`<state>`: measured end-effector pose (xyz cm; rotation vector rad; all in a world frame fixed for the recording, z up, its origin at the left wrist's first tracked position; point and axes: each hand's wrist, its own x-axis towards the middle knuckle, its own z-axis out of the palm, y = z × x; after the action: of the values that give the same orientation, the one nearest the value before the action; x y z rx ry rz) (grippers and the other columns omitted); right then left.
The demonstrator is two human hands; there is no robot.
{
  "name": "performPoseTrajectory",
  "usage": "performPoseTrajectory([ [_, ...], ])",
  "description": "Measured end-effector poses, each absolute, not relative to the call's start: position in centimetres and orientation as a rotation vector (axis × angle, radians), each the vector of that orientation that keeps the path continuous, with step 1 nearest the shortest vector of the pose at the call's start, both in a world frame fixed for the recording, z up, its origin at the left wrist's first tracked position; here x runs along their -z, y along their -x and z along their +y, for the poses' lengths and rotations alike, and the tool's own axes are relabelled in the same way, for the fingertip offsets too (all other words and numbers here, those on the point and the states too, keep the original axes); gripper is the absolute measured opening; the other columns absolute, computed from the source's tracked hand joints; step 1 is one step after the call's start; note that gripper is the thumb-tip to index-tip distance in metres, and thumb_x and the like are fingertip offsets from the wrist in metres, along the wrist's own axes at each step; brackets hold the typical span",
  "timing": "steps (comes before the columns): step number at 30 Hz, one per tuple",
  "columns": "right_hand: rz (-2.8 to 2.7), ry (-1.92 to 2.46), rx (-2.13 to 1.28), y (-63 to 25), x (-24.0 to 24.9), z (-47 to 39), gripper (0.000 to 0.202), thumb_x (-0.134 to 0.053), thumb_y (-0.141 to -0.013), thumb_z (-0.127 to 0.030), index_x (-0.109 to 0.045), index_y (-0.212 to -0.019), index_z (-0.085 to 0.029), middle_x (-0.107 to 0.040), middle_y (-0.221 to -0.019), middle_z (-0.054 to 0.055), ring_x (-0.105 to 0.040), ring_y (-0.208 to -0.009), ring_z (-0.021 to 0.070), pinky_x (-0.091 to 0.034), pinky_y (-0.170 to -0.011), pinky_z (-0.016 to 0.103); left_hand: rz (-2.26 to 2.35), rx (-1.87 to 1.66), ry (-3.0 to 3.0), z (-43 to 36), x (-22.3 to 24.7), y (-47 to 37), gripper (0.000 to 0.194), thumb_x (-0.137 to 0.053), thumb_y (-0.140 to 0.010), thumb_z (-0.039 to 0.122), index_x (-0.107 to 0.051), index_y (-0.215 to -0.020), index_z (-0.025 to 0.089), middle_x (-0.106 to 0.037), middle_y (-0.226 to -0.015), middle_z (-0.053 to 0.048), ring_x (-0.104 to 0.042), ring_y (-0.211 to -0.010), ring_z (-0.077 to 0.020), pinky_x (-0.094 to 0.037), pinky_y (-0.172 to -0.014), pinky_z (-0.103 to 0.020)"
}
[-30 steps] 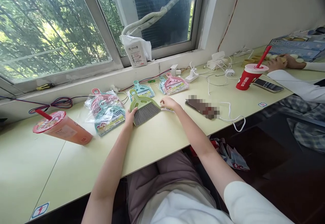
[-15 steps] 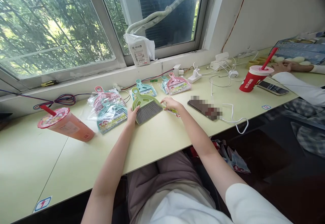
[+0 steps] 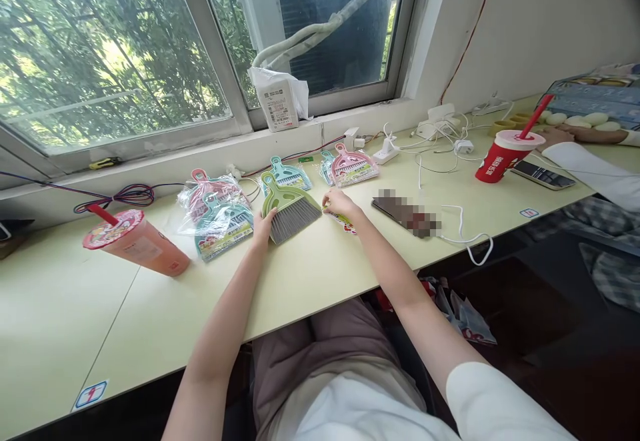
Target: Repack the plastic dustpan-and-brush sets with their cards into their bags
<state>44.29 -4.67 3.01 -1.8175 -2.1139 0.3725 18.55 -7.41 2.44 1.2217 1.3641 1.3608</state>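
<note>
A small green dustpan with a grey-bristled brush nested in it rests on the table in front of me. My left hand is closed on its left edge, thumb over the front. Just off the right corner of the bristles, my right hand pinches a colourful printed label card, partly hidden under the fingers. Wrapped dustpan sets lie around: a teal one and a pink one at the left, a blue one behind, and another pink one to the right.
An orange drink cup stands at the left. A blurred-out phone with a white cable lies right of my hand. Farther right are a red cup, another phone and a co-worker's sleeve. Chargers line the wall.
My right hand has drawn slightly away from the brush with the label card, and more of the card shows. My left hand keeps its hold on the dustpan. The view has shifted a little.
</note>
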Motion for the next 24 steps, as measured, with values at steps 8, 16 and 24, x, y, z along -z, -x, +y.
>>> performPoseTrajectory([
  [8, -2.041, 1.871, -0.411, -44.38, -2.72, -4.66, 0.025, -0.072, -0.076, -0.022, -0.066, -0.101, -0.021, -0.066, -0.103, 0.005, -0.058, -0.098, 0.0179, -0.043, -0.076, 0.025, 1.369, -1.379, -1.243, -7.26, -2.36, -18.65, 0.030, -0.069, -0.070, 0.036, -0.067, -0.092, 0.017, -0.068, -0.091, -0.008, -0.064, -0.096, -0.0279, -0.051, -0.088, -0.041],
  [16, -2.080, 1.868, -0.377, -44.64, -2.89, -4.73, 0.013, -0.072, -0.078, -0.028, -0.068, -0.086, -0.019, -0.060, -0.112, 0.009, -0.056, -0.107, 0.0202, -0.043, -0.082, 0.025, 1.378, -1.356, -1.253, -7.44, -2.36, -18.62, 0.033, -0.069, -0.071, 0.038, -0.067, -0.096, 0.017, -0.069, -0.095, -0.009, -0.064, -0.096, -0.0278, -0.051, -0.087, -0.041],
  [24, -2.013, 1.946, -0.455, -44.79, -3.25, -4.89, 0.021, -0.074, -0.075, -0.029, -0.067, -0.092, -0.018, -0.067, -0.106, 0.007, -0.062, -0.093, 0.0174, -0.043, -0.072, 0.023, 1.381, -1.322, -1.234, -7.74, -2.68, -18.81, 0.029, -0.067, -0.072, 0.036, -0.065, -0.094, 0.017, -0.068, -0.095, -0.010, -0.064, -0.096, -0.0279, -0.051, -0.088, -0.042],
])
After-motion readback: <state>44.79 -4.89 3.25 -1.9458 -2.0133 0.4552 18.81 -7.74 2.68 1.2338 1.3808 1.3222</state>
